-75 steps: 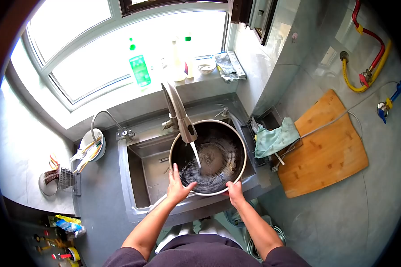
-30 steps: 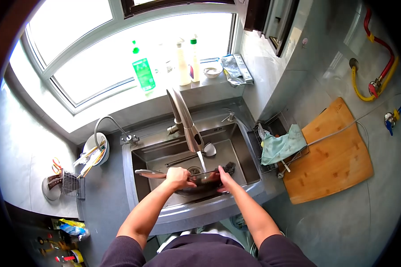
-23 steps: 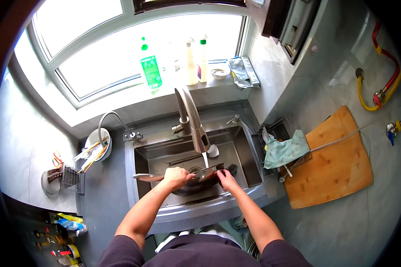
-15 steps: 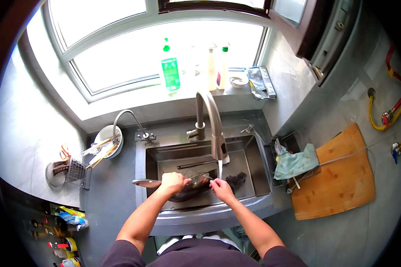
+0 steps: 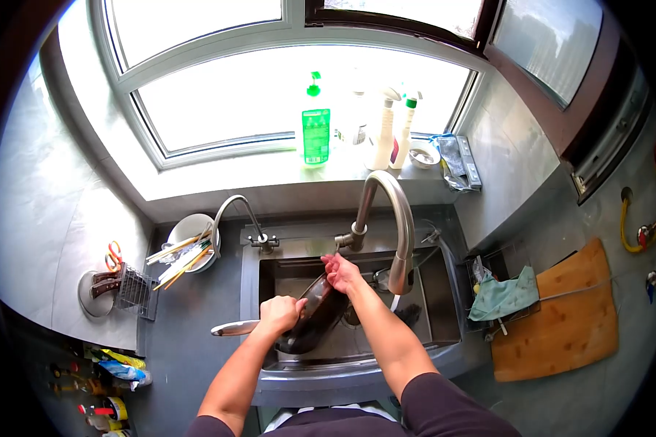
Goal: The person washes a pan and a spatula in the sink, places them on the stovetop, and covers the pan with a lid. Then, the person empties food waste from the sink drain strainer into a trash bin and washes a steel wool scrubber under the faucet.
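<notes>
My left hand (image 5: 280,315) covers where the handle (image 5: 233,329) meets the pan (image 5: 317,313), and I cannot tell whether my right hand (image 5: 341,274) touches its far rim. My right forearm (image 5: 386,324) hides part of the sink (image 5: 437,313); the dark clump (image 5: 410,315) beyond it is blurred. The label on the green bottle (image 5: 315,138) is too small to read.

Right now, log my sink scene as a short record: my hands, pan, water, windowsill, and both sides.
Left hand: gripping the pan on its handle side
Right hand: near the pan's far end, below the faucet lever; contact unclear
Pan: tilted in the sink, handle jutting past its left edge
Water: thin stream below the faucet head
Windowsill: green pump bottle, spray bottles, small bowl
Left of sink: white bowl holding sticks
Right of sink: green cloth, wooden cutting board
</notes>
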The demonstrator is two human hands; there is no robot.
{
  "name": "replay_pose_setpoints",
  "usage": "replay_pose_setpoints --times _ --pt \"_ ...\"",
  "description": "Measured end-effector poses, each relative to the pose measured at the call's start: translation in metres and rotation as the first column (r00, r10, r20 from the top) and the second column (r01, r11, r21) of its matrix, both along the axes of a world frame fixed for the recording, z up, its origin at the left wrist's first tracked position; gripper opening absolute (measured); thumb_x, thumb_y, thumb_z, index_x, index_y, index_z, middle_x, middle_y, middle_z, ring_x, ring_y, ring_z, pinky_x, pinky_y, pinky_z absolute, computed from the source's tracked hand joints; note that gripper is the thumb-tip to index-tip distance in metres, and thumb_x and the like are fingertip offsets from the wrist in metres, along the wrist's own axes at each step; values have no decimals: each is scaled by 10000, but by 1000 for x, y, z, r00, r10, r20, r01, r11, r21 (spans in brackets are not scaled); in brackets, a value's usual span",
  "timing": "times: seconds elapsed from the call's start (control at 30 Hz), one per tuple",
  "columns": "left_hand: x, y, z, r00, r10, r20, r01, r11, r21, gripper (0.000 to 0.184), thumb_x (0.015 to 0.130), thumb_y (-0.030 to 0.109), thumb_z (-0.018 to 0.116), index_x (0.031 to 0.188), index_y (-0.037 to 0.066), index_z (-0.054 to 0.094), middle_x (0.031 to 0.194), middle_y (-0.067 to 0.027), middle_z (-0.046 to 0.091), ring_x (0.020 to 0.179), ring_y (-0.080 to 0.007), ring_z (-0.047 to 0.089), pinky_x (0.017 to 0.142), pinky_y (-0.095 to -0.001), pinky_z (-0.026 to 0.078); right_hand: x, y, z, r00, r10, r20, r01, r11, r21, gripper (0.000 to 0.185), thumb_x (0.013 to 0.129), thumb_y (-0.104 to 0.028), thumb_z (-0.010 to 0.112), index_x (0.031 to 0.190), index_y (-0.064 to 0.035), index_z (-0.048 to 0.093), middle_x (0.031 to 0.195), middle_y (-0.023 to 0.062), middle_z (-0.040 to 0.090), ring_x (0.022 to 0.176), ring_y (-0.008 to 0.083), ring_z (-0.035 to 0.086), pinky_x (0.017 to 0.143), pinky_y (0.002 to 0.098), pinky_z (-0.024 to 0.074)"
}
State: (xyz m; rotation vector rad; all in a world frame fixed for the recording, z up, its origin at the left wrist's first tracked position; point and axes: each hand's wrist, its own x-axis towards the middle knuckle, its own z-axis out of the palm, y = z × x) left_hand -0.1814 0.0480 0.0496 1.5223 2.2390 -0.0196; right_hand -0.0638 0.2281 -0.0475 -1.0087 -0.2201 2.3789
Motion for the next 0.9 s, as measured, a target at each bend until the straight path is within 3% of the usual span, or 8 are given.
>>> replay_pose_setpoints --times 0.37,0.47,0.5,0.53,0.6,0.7,0.8,0.9 --pt "-15 -4 5 990 12 143 -11 1000 -9 493 776 610 550 806 142 701 767 -103 667 796 -299 644 687 -390 497 6 18 -19 924 -184 -336 170 983 -70 271 959 -357 431 850 -128 525 681 -50 502 560 76 460 431 203 290" --pt "-15 -8 9 987 -79 137 81 997 -12 480 715 615 615 816 153 699 778 -82 671 802 -280 643 697 -388 487 8 -9 10 977 -192 88 169 961 220 253 953 -353 450 883 -126 538 738 -40 562 599 76 495 482 215 334" --pt "-15 -9 10 984 -122 130 124 992 -7 477 695 614 635 819 157 699 783 -75 672 804 -273 643 701 -388 483 13 -20 14 915 -125 383 -116 829 547 238 941 -342 483 943 -116 557 816 -29 611 700 85 554 590 211 391" --pt "-13 -8 8 982 -149 117 147 989 27 466 693 605 643 825 162 697 781 -71 672 804 -267 642 707 -387 477 8 -32 17 852 -282 441 -278 470 837 218 913 -317 524 937 -108 583 841 -6 626 775 141 591 709 260 426" --pt "-4 -11 2 976 -195 95 187 979 84 444 687 587 659 837 171 695 778 -63 673 803 -256 641 719 -384 465 30 -61 61 654 -659 371 -677 -291 676 254 885 -336 543 827 -104 627 823 32 629 823 207 599 795 331 427" --pt "5 -18 19 960 -256 117 248 965 81 457 698 592 647 849 163 689 770 -72 670 795 -264 637 730 -381 452 51 -70 63 684 -449 575 -730 -432 530 390 864 -409 532 641 -104 633 699 68 627 743 263 603 820 383 411" --pt "11 -29 33 963 -240 125 236 971 49 467 712 596 634 856 155 689 761 -85 665 801 -278 632 717 -385 462 51 -79 69 604 -435 668 -797 -302 524 524 843 -501 517 499 -111 581 534 113 557 566 312 578 565 390 453" --pt "13 -52 55 976 -12 215 0 998 55 440 810 565 541 848 151 687 753 -103 657 801 -314 622 712 -411 478 35 -86 86 666 -437 604 -745 -347 570 548 845 -499 516 469 -102 557 506 123 533 514 322 556 467 397 423"
